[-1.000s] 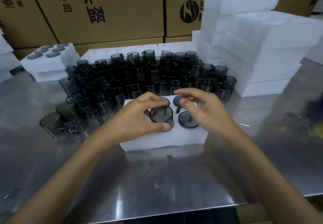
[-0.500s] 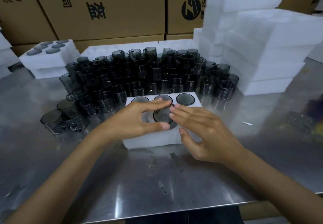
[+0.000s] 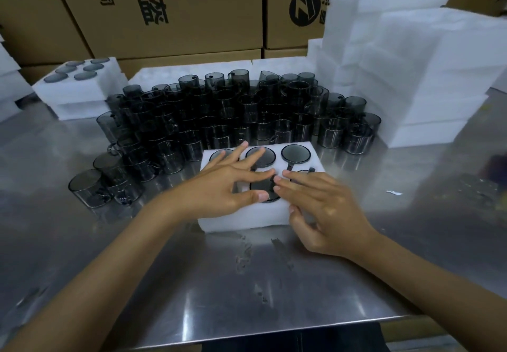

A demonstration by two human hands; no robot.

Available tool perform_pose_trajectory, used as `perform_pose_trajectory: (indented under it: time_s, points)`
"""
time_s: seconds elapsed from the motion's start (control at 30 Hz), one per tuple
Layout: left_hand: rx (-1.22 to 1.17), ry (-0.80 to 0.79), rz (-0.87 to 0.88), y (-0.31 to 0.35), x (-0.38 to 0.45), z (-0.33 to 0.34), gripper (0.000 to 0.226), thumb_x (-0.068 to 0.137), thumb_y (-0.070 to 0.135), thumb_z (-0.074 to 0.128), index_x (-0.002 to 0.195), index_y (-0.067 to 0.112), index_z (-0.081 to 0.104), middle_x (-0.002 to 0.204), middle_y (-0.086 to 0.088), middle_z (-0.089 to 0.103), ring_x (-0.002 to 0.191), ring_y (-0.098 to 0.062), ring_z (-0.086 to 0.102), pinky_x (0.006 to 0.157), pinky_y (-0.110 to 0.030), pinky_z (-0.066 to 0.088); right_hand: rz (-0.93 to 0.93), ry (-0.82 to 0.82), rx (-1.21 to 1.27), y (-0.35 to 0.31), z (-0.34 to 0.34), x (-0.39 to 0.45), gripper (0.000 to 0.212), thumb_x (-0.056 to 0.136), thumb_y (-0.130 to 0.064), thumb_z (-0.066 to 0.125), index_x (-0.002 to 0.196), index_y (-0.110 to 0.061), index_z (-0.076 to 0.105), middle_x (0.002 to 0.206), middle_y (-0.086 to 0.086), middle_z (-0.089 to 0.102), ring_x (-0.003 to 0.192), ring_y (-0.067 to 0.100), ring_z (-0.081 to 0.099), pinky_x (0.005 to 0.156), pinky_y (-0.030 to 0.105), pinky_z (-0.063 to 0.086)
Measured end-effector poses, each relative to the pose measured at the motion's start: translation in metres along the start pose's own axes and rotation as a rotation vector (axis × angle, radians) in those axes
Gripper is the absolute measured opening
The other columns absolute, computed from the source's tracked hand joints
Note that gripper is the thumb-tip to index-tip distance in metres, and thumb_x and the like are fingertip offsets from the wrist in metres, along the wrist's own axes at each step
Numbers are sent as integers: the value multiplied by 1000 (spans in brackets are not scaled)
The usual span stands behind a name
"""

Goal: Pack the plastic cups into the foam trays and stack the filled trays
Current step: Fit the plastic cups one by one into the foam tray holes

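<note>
While the foam tray (image 3: 244, 218) sits on the steel table (image 3: 247, 283) near the front edge, its pockets hold dark translucent plastic cups seated upside down, flat round bases flush with the white foam top. Back row: three bases visible, the rightmost cup (image 3: 295, 153) fully exposed, with its handle stub in a slot toward the front. Front row: one cup (image 3: 263, 189) in the middle pocket, partly covered by fingers; another at front right, mostly hidden.

Left hand (image 3: 219, 189): fingers spread and mostly straight, lying flat over the left part of the tray, fingertips across the back-left bases, thumb tip on the front-middle cup. Not curled round anything.

Right hand (image 3: 326, 211): fingers extended, tips on the right edge of the front-middle cup, next to the left index finger. Thumb is at the tray's front right corner. Pressing, no grip.

Behind the tray: a dense pile of loose cups (image 3: 233, 115), smoky grey, with handles, mostly upright, a few tipped at left. Filled tray stack (image 3: 79, 88) at back left. Stack of empty foam (image 3: 411, 63) at right. Cardboard boxes (image 3: 164, 8) along the back.
</note>
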State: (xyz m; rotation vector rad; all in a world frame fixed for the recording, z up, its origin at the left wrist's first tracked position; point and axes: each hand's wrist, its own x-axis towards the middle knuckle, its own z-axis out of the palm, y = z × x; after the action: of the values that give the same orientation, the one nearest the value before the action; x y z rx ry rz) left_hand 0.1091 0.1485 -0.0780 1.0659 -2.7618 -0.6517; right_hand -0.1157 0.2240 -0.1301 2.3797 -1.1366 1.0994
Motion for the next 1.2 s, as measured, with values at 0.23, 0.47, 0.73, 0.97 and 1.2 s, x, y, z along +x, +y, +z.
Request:
perform_pose_trajectory:
  time_s: [0.23, 0.47, 0.73, 0.97, 1.2]
  points:
    - [-173, 181, -34, -6, 37, -30, 30, 99, 26, 60, 126, 37, 66, 152, 9, 45, 145, -8, 32, 123, -40, 19, 362, 79, 173, 15, -10, 51, 32, 85, -25, 51, 98, -20, 80, 103, -1, 75, 107, 11, 64, 91, 36, 53]
    - [131, 471, -312, -41, 114, -55, 54, 94, 20, 61, 146, 23, 46, 165, -9, 17, 153, -26, 4, 124, -45, 8, 706, -47, 208, 47, 12, 91, 36, 93, -20, 52, 123, -32, 67, 129, -2, 60, 95, 6, 57, 93, 23, 43]
    - [89, 589, -215, -50, 126, -43, 10, 87, 17, 73, 94, 22, 68, 152, -4, 45, 147, -23, 29, 124, -43, 5, 755, 19, 259, 54, 19, 85, 36, 91, -18, 54, 120, -33, 68, 125, -5, 58, 85, -20, 49, 85, 25, 43]
    - [-13, 609, 82, -23, 73, -43, 10, 84, 5, 76, 93, 10, 74, 146, 6, 48, 135, -14, 46, 111, -26, 34, 714, -54, 356, 50, 9, 92, 49, 90, -25, 60, 137, -40, 51, 132, -5, 54, 103, 0, 58, 94, 28, 45]
    - [-55, 616, 88, -2, 9, -45, 13, 82, 6, 78, 92, 13, 79, 140, 8, 55, 131, -5, 48, 109, -13, 34, 568, -157, 494, 22, 4, 102, 65, 85, -31, 75, 140, -37, 41, 124, -28, 53, 112, -3, 55, 89, 16, 43]
